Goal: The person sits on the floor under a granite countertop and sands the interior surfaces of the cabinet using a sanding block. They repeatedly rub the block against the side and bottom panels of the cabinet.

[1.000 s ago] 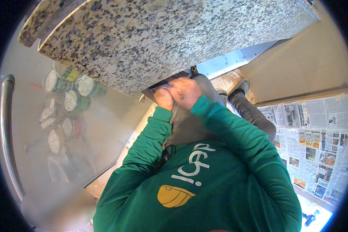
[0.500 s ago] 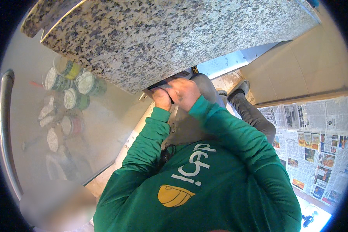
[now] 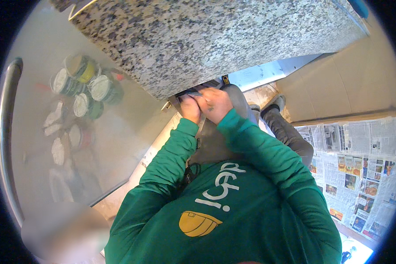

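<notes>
The left hand (image 3: 190, 110) and right hand (image 3: 217, 105) meet at the near edge of the counter (image 3: 207, 44), curled around a thin dark thing (image 3: 193, 93), seemingly steadying it together; I cannot tell how tightly. Left of the counter, glass (image 3: 127, 127) shows buckets (image 3: 101, 90); rightward, newspapers (image 3: 361, 149) probably protect a surface.

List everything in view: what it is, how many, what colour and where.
Stone slab: one, speckled grey, top
Glassy panel: one, greyish, left
Bar: one, silver, far left
Buckets: at least four, whitish to greenish, upper left
Newspaper sheets: several, mostly white, right
Board: one, beige, upper right
Dark thing: one, blackish, mostly hidden, centre
Shoe: at least one, grey, right of centre
Trousers: one pair at least, grey, centre
Sweater: one, green, bottom centre
Left hand: one, green cuff, slab's lower edge
Right hand: one, green cuff, beside the left
</notes>
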The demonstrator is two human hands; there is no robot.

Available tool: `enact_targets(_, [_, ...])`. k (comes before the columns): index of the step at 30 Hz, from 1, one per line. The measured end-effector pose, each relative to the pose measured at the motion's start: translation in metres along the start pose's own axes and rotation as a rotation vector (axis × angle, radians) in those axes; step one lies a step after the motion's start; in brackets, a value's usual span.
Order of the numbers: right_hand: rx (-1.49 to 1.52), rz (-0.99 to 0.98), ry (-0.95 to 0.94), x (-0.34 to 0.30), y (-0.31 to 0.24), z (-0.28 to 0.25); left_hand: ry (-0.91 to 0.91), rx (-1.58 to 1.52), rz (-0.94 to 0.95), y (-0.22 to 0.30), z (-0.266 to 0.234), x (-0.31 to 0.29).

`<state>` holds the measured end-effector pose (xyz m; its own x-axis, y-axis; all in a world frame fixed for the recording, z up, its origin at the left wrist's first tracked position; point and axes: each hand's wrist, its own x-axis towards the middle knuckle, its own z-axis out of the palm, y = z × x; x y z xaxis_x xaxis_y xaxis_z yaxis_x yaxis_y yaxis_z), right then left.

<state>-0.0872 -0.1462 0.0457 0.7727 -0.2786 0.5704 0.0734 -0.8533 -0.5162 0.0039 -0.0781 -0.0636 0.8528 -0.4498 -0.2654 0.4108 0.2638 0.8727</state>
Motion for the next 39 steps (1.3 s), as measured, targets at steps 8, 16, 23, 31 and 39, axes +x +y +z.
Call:
enact_targets(8, [0.012,0.457,0.148,-0.042,0.021,-0.118,-0.307,0.42,0.072,0.038,0.016,-0.043])
enact_targets(16, [0.395,0.766,0.613,-0.092,0.022,-0.193,-0.113,0.37,0.514,0.057,0.029,-0.027])
enact_targets(23, [0.627,0.863,0.623,-0.115,0.015,-0.201,-0.029,0.399,0.582,0.049,0.023,-0.016])
enact_targets(31, [0.884,0.917,0.535,-0.092,0.003,-0.188,-0.015,-0.001,0.338,0.05,0.032,-0.031])
enact_targets(39, [0.792,0.812,0.317,-0.046,-0.017,-0.146,-0.2,-0.041,0.181,0.05,0.029,-0.043])
